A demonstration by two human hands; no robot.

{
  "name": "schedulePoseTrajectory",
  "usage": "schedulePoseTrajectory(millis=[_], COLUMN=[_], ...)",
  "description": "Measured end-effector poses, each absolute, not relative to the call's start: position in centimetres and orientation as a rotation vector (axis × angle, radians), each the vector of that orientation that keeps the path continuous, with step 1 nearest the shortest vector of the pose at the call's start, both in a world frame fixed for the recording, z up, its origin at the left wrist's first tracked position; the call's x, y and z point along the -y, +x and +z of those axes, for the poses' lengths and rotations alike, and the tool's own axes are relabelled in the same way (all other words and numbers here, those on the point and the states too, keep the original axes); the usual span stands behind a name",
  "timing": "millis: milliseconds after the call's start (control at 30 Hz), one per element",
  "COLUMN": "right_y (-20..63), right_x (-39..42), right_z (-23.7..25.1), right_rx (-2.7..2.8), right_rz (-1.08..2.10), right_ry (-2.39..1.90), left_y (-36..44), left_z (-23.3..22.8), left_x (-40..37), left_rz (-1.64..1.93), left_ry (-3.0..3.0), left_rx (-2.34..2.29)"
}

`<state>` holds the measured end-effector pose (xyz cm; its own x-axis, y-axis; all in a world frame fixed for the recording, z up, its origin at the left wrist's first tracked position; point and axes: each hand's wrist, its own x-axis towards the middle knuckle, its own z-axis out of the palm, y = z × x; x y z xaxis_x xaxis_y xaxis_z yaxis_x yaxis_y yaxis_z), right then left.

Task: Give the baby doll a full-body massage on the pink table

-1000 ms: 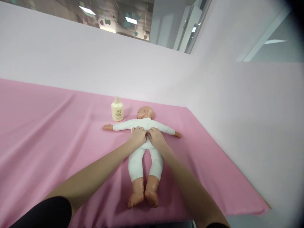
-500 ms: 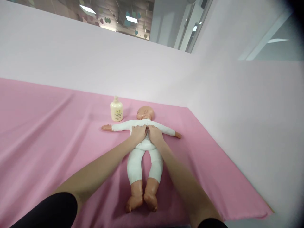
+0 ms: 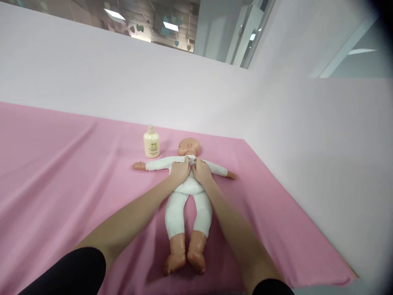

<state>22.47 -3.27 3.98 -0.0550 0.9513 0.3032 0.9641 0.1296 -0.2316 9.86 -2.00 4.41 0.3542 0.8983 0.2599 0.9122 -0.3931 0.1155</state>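
Note:
A baby doll [image 3: 190,186] in a white cloth body lies stretched out, apparently belly down, its head turned to the left and its arms spread wide. My left hand [image 3: 180,171] rests on the upper part of its torso, fingers curled into the white cloth. Close beside it, my right hand [image 3: 202,170] does the same on the other side of the midline. Between my fingertips the cloth is bunched up in a small fold just below the neck. My fingers partly hide that fold.
A cream-coloured bottle [image 3: 152,144] with a dark print stands left of the doll's head. Pink sheeting [image 3: 76,172] with creases covers the table. White walls [image 3: 129,78] rise behind and on the right, with a window [image 3: 159,24] above.
Both hands have shifted slightly up the torso toward the neck. The fold of cloth between my fingers shows more now. Doll and bottle stay in place.

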Motion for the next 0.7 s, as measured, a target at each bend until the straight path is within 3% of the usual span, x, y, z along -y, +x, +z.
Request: schedulePoseTrajectory(millis=[367, 700], right_y=[22.5, 24.2], right_x=[5.5, 12.0], right_z=[3.4, 2.5], right_rx=[2.152, 2.074], right_rz=[0.056, 0.187], right_ry=[-1.815, -1.647], left_y=[9.4, 3.4], left_z=[4.4, 0.4], left_x=[3.2, 9.3], left_rz=[-0.422, -0.859], left_ry=[-2.6, -2.974], left_rx=[1.691, 1.303])
